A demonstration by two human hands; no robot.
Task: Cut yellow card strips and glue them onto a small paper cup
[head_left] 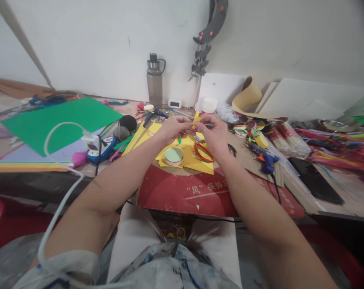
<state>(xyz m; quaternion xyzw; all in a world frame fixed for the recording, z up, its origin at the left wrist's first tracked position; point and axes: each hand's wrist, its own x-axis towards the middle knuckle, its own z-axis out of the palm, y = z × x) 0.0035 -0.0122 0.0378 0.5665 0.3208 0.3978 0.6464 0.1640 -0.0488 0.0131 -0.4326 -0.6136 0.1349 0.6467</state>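
Observation:
A small yellow paper strip (pixel 196 117) is pinched between my two hands, held up over the table. My left hand (pixel 177 129) grips it from the left with bent fingers. From the other side, my right hand (pixel 213 130) holds it between thumb and fingers. Below them lie yellow paper sheets (pixel 204 166). On these rest a round piece with a pale green top (pixel 174 155) and scissors with red-orange handles (pixel 204 152), partly behind my right hand. A small green scrap (pixel 179 141) shows just under my left hand.
A blue glue gun (pixel 269 160) and a black phone (pixel 316 180) lie to the right. Left are a green sheet (pixel 61 120) and a blue-and-white power strip (pixel 102 150) with a white cable (pixel 64 192). A water bottle (pixel 155 82) stands against the wall.

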